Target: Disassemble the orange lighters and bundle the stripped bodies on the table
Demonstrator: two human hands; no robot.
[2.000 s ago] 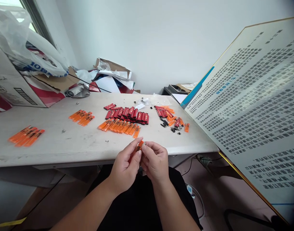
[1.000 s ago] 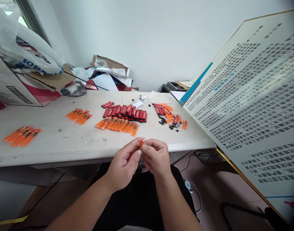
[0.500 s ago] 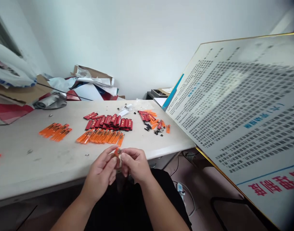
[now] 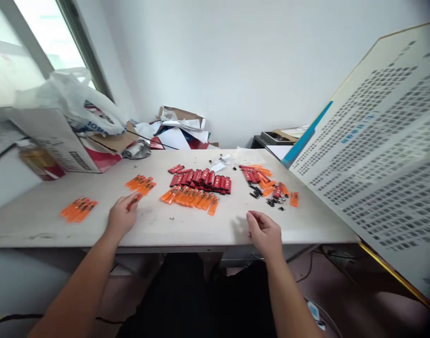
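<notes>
My left hand (image 4: 120, 217) is closed on an orange-red lighter (image 4: 134, 201), gripped between thumb and fingers just above the table, near a small group of orange lighters (image 4: 140, 183). My right hand (image 4: 266, 233) is over the table's front edge at the right, fingers curled and thumb against the forefinger; whether anything small is in the pinch I cannot make out. Between the hands lie a row of orange lighters (image 4: 190, 197) and, behind it, a pile of red lighter-shaped pieces with black ends (image 4: 202, 179).
Another orange lighter group (image 4: 78, 209) lies at far left. On the right are mixed red and orange pieces with small black and metal parts (image 4: 271, 185). A large printed board (image 4: 369, 136) leans over the right side. A carton (image 4: 56, 141) and plastic bag (image 4: 95, 105) stand at back left.
My hands, together around a small orange piece before, are now apart. The left has moved left with a lighter, the right has moved right. The view has turned left.
</notes>
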